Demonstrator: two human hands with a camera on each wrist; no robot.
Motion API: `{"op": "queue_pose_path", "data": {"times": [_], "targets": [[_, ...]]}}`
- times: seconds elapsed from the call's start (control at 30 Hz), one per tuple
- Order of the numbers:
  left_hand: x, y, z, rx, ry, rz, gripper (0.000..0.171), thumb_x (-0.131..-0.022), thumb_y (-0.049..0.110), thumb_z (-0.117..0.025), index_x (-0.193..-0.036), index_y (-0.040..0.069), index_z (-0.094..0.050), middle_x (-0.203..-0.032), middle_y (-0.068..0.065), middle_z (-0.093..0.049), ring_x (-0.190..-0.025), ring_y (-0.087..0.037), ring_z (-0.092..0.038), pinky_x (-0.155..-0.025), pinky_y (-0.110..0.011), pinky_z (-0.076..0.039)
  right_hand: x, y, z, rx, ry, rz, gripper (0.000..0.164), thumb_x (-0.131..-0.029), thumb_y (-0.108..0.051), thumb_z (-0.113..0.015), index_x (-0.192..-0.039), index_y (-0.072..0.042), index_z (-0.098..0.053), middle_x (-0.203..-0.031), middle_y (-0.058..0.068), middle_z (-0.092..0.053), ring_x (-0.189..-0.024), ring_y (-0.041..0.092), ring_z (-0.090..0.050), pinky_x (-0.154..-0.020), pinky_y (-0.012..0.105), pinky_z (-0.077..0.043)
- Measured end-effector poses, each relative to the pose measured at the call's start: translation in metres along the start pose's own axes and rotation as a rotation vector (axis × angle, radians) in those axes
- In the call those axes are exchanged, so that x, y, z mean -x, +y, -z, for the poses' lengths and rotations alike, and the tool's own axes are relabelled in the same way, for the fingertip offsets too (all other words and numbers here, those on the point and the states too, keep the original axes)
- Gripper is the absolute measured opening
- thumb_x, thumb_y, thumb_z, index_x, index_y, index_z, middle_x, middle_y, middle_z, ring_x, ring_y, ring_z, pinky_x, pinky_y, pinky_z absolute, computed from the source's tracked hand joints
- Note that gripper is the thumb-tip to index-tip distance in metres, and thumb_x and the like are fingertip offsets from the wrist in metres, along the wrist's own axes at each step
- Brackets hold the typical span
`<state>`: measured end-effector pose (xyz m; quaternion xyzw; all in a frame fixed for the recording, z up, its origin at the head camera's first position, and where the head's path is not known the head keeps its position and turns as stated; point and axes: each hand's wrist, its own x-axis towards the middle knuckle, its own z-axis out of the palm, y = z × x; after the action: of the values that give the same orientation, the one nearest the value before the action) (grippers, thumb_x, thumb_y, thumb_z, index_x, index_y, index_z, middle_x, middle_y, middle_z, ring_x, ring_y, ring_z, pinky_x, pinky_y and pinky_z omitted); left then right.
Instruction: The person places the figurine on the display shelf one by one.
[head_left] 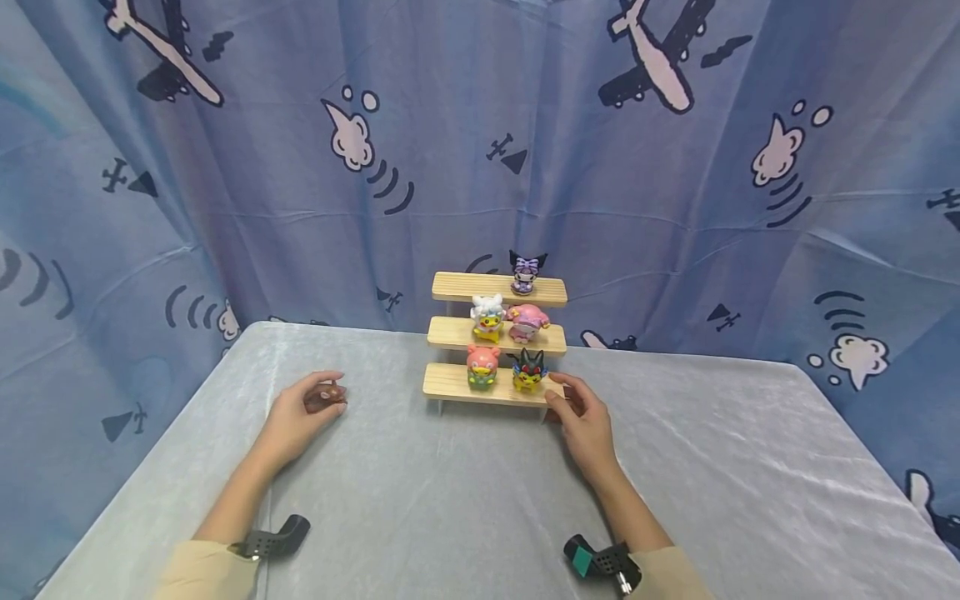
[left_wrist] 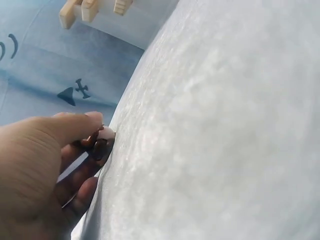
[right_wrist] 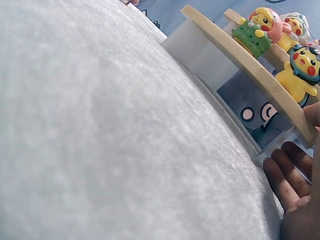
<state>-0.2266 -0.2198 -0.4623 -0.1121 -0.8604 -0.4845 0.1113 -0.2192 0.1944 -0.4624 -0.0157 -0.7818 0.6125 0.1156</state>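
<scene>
My left hand (head_left: pixel 294 419) pinches a small brown figurine (head_left: pixel 324 397) at the left of the table. In the left wrist view the figurine (left_wrist: pixel 104 140) shows brown and whitish parts close to the tablecloth, largely covered by fingers. At the right end of a three-tier wooden display stand (head_left: pixel 450 382), my right hand (head_left: pixel 585 429) grips the lowest shelf, thumb at its edge and other fingers below. Nearest that hand sits a black-and-yellow figurine (head_left: pixel 528 372). Beside it on the same shelf is a pink-hooded yellow figurine in green (head_left: pixel 482 368).
The middle shelf carries a white-hooded yellow figurine (head_left: pixel 487 318) and a pink figurine (head_left: pixel 527 322). A purple-and-black figurine (head_left: pixel 524 273) stands at the right of the top shelf. Behind the grey-white tablecloth (head_left: pixel 420 500) hangs a blue patterned curtain (head_left: pixel 450 108).
</scene>
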Motion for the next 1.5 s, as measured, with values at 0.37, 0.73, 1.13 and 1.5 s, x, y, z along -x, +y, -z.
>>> {"op": "queue_pose_path", "data": {"times": [0.37,0.73,1.13,1.5], "targets": [[0.0033,0.0051,-0.0058,-0.12,0.062,0.109,0.048,-0.091,0.008,-0.073,-0.135,0.003,-0.054,-0.115,-0.016,-0.075,-0.102,-0.03,-0.074,-0.081,-0.014,-0.054,0.0017,-0.0028,0.0016,-0.004,-0.017,-0.011,0.035,-0.099,-0.017,-0.065,-0.133,-0.006,-0.063,-0.136,0.015,-0.063,-0.086,0.0,-0.063,-0.075,0.019,-0.059],[0.0069,0.0028,-0.008,-0.137,0.106,0.081,0.036,-0.091,0.007,-0.073,-0.126,0.004,-0.067,-0.117,-0.015,-0.074,-0.102,-0.028,-0.072,-0.08,-0.011,-0.053,0.0018,-0.0001,0.0001,-0.009,-0.011,-0.013,0.034,-0.099,-0.014,-0.065,-0.132,-0.006,-0.063,-0.132,0.017,-0.064,-0.085,0.0,-0.064,-0.075,0.019,-0.059],[0.0045,0.0037,-0.0074,-0.145,0.023,0.139,0.043,-0.097,0.012,-0.062,-0.139,0.004,-0.058,-0.123,-0.018,-0.071,-0.109,-0.032,-0.07,-0.095,-0.039,-0.056,0.0013,-0.0017,0.0003,0.007,-0.009,-0.014,0.034,-0.099,-0.016,-0.064,-0.132,-0.007,-0.063,-0.131,0.018,-0.065,-0.085,0.0,-0.064,-0.075,0.019,-0.059],[0.0036,0.0063,-0.0049,-0.11,0.017,0.164,0.043,-0.099,0.011,-0.059,-0.141,0.008,-0.055,-0.13,-0.022,-0.067,-0.12,-0.039,-0.066,-0.102,-0.053,-0.053,0.0004,0.0006,0.0007,0.028,-0.005,-0.004,0.034,-0.099,-0.017,-0.064,-0.132,-0.008,-0.063,-0.133,0.014,-0.064,-0.086,0.002,-0.064,-0.074,0.019,-0.059]]}}
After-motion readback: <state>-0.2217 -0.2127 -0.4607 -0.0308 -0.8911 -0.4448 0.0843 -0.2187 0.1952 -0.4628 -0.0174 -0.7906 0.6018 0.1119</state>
